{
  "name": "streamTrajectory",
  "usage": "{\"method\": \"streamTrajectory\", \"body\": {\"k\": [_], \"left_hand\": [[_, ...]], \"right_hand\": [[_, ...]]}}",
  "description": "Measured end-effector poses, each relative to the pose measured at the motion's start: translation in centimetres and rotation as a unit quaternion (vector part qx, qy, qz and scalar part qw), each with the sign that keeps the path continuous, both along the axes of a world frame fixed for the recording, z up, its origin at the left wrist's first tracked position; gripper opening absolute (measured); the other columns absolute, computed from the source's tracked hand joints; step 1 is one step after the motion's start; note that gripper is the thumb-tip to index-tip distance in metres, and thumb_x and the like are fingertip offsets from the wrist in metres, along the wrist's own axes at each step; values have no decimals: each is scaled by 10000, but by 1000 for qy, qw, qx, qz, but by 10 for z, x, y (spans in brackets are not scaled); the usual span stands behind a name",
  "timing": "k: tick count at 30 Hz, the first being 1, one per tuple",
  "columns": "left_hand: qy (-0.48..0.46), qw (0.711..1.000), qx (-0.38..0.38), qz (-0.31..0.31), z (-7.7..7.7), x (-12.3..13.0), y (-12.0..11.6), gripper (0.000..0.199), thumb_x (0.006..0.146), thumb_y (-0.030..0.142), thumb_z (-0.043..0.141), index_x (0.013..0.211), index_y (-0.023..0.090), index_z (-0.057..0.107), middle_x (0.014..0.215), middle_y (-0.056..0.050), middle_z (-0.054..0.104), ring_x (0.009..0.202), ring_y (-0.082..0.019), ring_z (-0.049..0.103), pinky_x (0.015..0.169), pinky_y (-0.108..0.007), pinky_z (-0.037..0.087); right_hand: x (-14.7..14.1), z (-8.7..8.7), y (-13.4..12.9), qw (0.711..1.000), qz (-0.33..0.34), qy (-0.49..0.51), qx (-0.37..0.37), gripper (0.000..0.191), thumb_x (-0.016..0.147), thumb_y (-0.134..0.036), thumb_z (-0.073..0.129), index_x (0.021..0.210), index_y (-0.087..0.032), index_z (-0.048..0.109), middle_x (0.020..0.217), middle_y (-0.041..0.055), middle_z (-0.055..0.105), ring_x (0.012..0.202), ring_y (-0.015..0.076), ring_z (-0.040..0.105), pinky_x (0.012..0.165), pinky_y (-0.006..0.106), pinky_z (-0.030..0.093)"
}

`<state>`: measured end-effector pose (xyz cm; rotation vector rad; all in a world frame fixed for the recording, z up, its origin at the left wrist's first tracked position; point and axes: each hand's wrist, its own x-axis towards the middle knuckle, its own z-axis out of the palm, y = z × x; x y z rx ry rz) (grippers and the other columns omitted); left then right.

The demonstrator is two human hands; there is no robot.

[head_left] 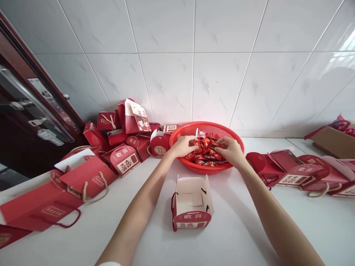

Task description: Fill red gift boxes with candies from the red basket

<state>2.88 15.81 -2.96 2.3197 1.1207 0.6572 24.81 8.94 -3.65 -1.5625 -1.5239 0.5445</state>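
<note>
Shows, across the whole back, a wall of pale tiles (219, 85) with faint grey marbling (glossy enough to catch light at the right). Spreads in front of it a white tabletop (235, 236). Has at the left edge a dark door (24, 147) with a metal handle.

Lines the left of the tabletop with red gift boxes (91, 177), crowded together and partly piled towards the wall, some with rope or cord handles. Sets more red boxes (295, 170) in a row at the right, with a brown carton (330, 141) behind them, near the wall.

Places a round red basket (205, 170) in the middle, close to the wall. Stands an open red box (191, 218) just on the near side of the basket, between the two forearms, pale interior facing up, with a dark red cord (173, 203) at its left side.

Reaches into the basket with the left hand (184, 146) from the left and the right hand (230, 150) from the right, well apart from each other. Curls the fingers of both partway, thumb near forefinger, tips at the candies (cannot tell whether either has hold of one). Heaps those red-wrapped candies (206, 162) inside the basket, beneath and between the hands.
</note>
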Motion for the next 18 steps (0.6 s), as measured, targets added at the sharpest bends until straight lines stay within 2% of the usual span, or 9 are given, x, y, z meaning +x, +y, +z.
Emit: {"method": "streamTrajectory", "body": {"k": [3, 5, 7, 10, 12, 16, 18], "left_hand": [[-28, 1000, 5, 13, -2, -1, -2, 371, 892, 289, 651, 1247, 184, 666, 960, -57, 760, 903, -220, 712, 835, -336, 567], [-34, 999, 3, 8, -1, -1, -3, 408, 880, 290, 662, 1276, 191, 651, 887, -33, 749, 841, -208, 710, 800, -325, 568], [-30, 1000, -2, -10, 0, 0, -3, 333, 856, 304, 693, 1172, 199, 700, 872, -27, 751, 825, -203, 709, 776, -311, 561], [3, 998, -25, -65, 3, 2, -3, 152, 765, 330, 790, 857, 210, 769, 864, -26, 776, 820, -207, 716, 748, -290, 542], [40, 993, -49, -97, 4, 4, -3, 163, 684, 333, 853, 768, 212, 783, 861, -31, 796, 827, -226, 730, 731, -292, 530], [115, 985, -65, -107, 4, 6, -3, 282, 679, 371, 859, 923, 234, 826, 1043, -53, 819, 1000, -285, 734, 818, -320, 517], [125, 984, -66, -108, 4, 7, -2, 285, 688, 380, 847, 940, 249, 829, 1061, -45, 817, 1018, -288, 731, 830, -316, 513]], "right_hand": [[2, 0, 0, 1000, 12, 21, 2, 107, 722, -284, 669, 792, -220, 619, 809, 53, 753, 751, 226, 698, 654, 331, 543], [2, -1, -1, 999, 18, 32, 3, 120, 719, -301, 672, 789, -219, 621, 813, 58, 752, 757, 231, 700, 656, 338, 549], [2, -2, 0, 999, 20, 46, 10, 127, 710, -306, 680, 786, -220, 625, 832, 62, 753, 797, 242, 706, 680, 351, 558], [0, -2, 0, 998, 13, 63, 16, 122, 691, -287, 690, 769, -222, 622, 886, 69, 754, 871, 259, 714, 741, 380, 570], [-1, -2, 0, 998, 9, 66, 10, 117, 689, -285, 686, 760, -225, 614, 919, 74, 752, 871, 260, 712, 729, 381, 572], [-1, -2, 0, 997, 13, 70, 4, 123, 696, -294, 681, 774, -229, 611, 960, 81, 755, 819, 247, 705, 643, 351, 565], [-1, -3, 1, 997, 16, 73, 1, 134, 695, -298, 681, 779, -228, 604, 960, 86, 754, 792, 240, 701, 612, 339, 557]]}}
